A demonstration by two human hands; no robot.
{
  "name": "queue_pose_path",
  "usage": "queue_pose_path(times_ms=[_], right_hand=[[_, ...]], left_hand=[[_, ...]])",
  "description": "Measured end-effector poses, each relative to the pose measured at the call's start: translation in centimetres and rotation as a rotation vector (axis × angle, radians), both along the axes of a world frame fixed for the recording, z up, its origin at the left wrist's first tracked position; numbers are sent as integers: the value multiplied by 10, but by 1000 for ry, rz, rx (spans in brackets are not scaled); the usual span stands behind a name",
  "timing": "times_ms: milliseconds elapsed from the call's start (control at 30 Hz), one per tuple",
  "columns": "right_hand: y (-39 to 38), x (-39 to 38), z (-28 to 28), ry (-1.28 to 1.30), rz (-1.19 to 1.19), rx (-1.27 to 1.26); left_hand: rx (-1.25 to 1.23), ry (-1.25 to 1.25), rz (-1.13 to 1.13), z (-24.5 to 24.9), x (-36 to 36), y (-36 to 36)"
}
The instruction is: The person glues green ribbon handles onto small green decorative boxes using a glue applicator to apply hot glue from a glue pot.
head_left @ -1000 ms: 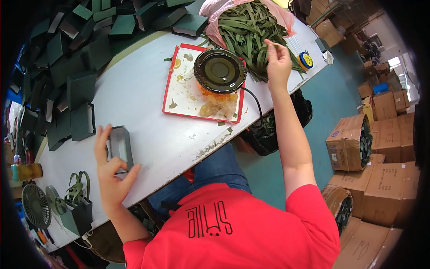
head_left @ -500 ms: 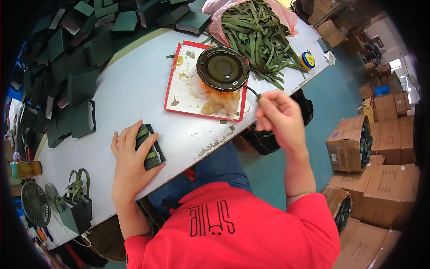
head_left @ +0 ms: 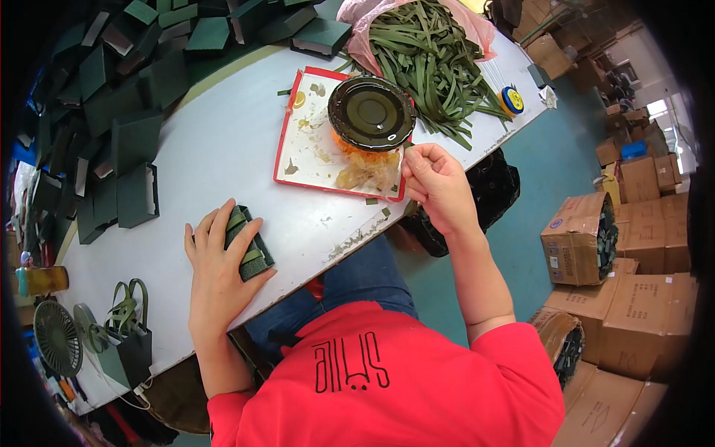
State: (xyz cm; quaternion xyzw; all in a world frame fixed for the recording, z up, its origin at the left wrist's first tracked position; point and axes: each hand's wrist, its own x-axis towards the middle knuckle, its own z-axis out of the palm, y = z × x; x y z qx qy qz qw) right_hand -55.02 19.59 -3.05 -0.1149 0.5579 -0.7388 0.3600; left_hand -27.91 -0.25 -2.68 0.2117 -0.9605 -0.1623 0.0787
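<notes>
My left hand (head_left: 223,261) is wrapped over a small dark green box (head_left: 253,249) on the white table, its fingers and thumb on both sides of it. Green ribbon lies across the box. Beside the round pan of dark liquid (head_left: 372,112), my right hand (head_left: 441,182) pinches the end of a green ribbon strip (head_left: 408,148), of which only a short piece shows at the pan's right rim. Under the pan is a red-edged white tray (head_left: 298,160) spotted with yellowish residue.
A pink plastic bag (head_left: 357,41) spills a heap of green ribbons (head_left: 428,71) behind the pan. Many dark green boxes (head_left: 138,141) are piled at the left. A small fan (head_left: 58,339) and a green bag with handles (head_left: 134,354) stand at the near left. Cardboard cartons (head_left: 640,313) are stacked at the right.
My right hand has moved left, closer to the pan's rim, with the ribbon strip, and less of the strip shows. My left hand stays on the box.
</notes>
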Motion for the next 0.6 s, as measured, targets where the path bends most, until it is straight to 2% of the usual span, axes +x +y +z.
queue_pose_path(times_ms=[333, 600], right_hand=[[-13, -2, -4, 1, -47, 125], [-12, -10, -10, -97, -4, 49]], left_hand=[[-6, 0, 2, 0, 1, 1], [4, 4, 15, 0, 1, 1]])
